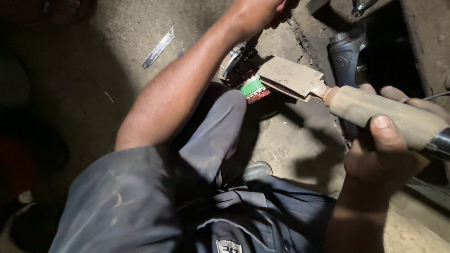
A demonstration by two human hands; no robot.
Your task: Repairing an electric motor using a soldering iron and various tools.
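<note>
My right hand point(389, 145) grips the thick wooden handle point(384, 112) of a flat-bladed scraper, whose dusty metal blade point(290, 77) points left. The blade's tip rests against a small green and red part point(254, 89) beside a round metal piece point(233, 63). My left hand point(255, 14) reaches up across the view and closes near the top edge on something dark that I cannot make out. My knee in grey trousers point(215, 136) sits just below the green part.
A thin metal strip point(158, 48) lies on the dusty concrete floor at upper left. A dark plastic tool body point(346, 54) stands at the edge of a dark pit at upper right. A round metal cap point(257, 169) lies by my leg.
</note>
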